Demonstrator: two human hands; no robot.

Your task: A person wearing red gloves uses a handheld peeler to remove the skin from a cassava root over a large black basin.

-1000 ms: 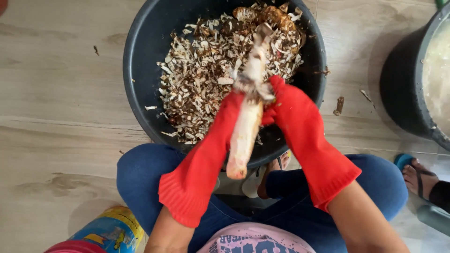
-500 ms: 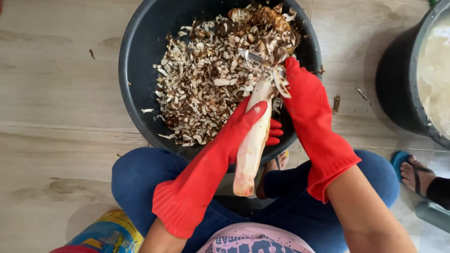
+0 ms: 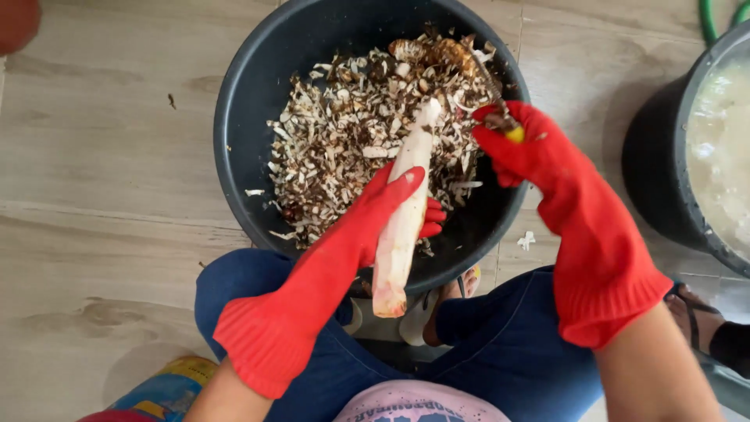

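Note:
My left hand (image 3: 391, 207), in a red rubber glove, grips a long pale peeled root (image 3: 405, 205) that tilts up over a big black basin (image 3: 238, 117). My right hand (image 3: 522, 148), also in a red glove, holds a peeler with a yellow handle (image 3: 500, 117) to the right of the root's upper tip, apart from it. The basin is full of brown and white peelings (image 3: 351, 141), with a few unpeeled brown roots (image 3: 437, 51) at its far side. My knees in blue jeans flank the basin's near rim.
A second black tub (image 3: 664, 156) with whitish contents stands at the right. Another person's foot in a sandal (image 3: 695, 312) is at the lower right. A colourful can (image 3: 168, 387) lies at the lower left. Wood-look floor all around, with a few scraps.
My right hand has pulled the peeler off the root's tip and swung it out to the right. The root is now tilted a little more upright in my left hand.

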